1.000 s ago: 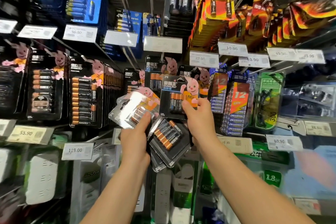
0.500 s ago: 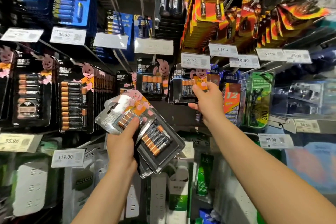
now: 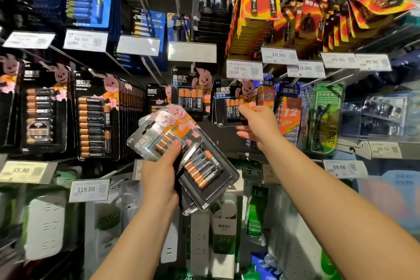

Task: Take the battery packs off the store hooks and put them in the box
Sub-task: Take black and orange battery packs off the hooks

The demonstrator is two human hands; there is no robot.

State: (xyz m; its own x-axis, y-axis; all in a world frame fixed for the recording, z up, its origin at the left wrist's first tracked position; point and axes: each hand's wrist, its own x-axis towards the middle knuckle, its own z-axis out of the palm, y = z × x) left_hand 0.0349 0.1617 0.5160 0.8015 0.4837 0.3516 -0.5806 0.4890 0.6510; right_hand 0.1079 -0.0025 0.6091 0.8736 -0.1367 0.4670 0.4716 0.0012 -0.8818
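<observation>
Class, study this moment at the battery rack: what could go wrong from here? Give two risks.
1. The left hand grips a fanned stack of battery packs under one thumb; the lower ones could slide out and fall.
2. The right hand holds the hanging pack near its lower edge; pulling at an angle could tear its hang hole or snag on the hook.

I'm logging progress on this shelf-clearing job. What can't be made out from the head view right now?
- The box: nowhere in the head view.
- How many packs the left hand holds: the fanned battery packs overlap.
- Whether the hanging pack is off its hook: the 22.90 price tag covers its top.
- Right hand grip: fingers hidden behind the pack.
</observation>
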